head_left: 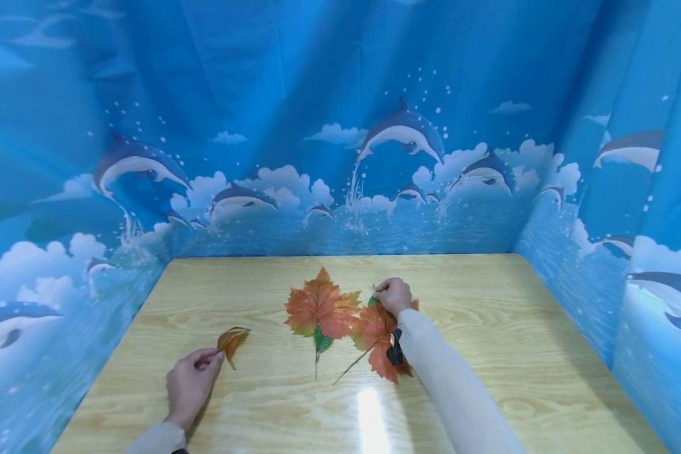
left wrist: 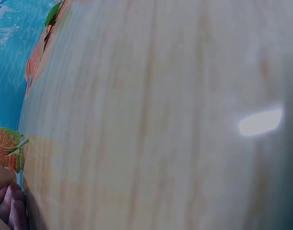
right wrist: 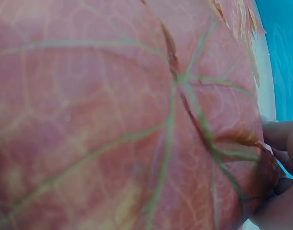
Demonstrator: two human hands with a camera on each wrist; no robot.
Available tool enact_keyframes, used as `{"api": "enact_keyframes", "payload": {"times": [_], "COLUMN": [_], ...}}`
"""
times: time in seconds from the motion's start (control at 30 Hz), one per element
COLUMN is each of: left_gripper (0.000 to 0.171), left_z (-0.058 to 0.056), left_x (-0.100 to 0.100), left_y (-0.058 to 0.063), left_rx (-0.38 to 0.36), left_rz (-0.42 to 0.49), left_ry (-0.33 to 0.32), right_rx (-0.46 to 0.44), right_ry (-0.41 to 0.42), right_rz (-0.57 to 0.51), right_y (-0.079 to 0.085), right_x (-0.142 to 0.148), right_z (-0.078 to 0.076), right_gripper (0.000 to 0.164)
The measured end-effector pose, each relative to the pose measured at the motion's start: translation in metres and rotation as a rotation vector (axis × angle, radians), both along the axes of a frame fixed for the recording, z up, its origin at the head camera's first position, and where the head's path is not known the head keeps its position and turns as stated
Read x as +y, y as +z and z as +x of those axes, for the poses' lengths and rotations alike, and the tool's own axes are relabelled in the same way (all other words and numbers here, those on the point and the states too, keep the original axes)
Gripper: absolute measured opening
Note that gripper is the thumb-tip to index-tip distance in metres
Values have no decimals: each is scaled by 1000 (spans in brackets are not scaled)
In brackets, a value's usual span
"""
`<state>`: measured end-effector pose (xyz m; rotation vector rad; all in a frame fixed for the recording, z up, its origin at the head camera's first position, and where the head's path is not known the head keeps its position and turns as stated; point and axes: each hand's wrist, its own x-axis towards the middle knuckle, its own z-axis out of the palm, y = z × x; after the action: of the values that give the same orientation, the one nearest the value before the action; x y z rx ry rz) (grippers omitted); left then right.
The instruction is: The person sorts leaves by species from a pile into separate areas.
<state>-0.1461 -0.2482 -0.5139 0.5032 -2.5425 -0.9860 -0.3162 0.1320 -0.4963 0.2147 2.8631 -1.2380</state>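
Pale cloth of the right sleeve (head_left: 459, 391) is nearest in the head view, running from the lower edge toward 11 o'clock and the right hand (head_left: 394, 296). That hand's fingers are drawn close together at the far edge of a red-orange leaf (head_left: 383, 369), next to a small green leaf (head_left: 372, 302). The red-orange leaf lies on the wooden table (head_left: 488, 353), its long axis slanting, with the stem pointing between 7 and 8 o'clock. At 10 o'clock from it lies an upright leaf (head_left: 320, 306), tip toward 12 and stem toward 6, the neighbouring edges meeting. Between 8 and 9 o'clock from the upright leaf, the left hand (head_left: 190, 384) pinches a small orange-brown leaf (head_left: 232, 341), whose stem points to about 5 o'clock.

From the left wrist, fingers show at 8 o'clock, drawn together at the base of the small orange-brown leaf. Part of a large leaf shows at 10 o'clock, and a bright reflection (left wrist: 260, 122) at 3.

From the right wrist, the red-orange leaf fills most of the view, its veins meeting toward 1 o'clock. At 4 o'clock, thumb and fingers pinch its puckered edge. Blue backdrop (right wrist: 285, 57) shows at 2 o'clock.
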Motion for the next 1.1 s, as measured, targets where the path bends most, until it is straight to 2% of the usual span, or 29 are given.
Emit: {"api": "enact_keyframes", "payload": {"times": [0.27,0.47,0.83,0.97,1.1], "left_gripper": [16,17,20,23,24], "left_z": [1,0,2,3,1], "left_x": [1,2,-3,-4,2], "left_y": [0,1,6,16,38], "left_rx": [27,26,23,62,126], "left_rz": [-7,-7,22,74,123], "left_ry": [-12,-9,-27,-33,-52], "right_rx": [23,8,-10,-2,-5], "right_ry": [8,-8,-12,-10,-11], "right_rz": [11,-11,-39,-33,-29], "right_y": [0,6,2,2,0], "right_x": [2,3,2,4,4], "right_z": [1,2,1,0,-1], "right_gripper": [6,6,7,8,8]}}
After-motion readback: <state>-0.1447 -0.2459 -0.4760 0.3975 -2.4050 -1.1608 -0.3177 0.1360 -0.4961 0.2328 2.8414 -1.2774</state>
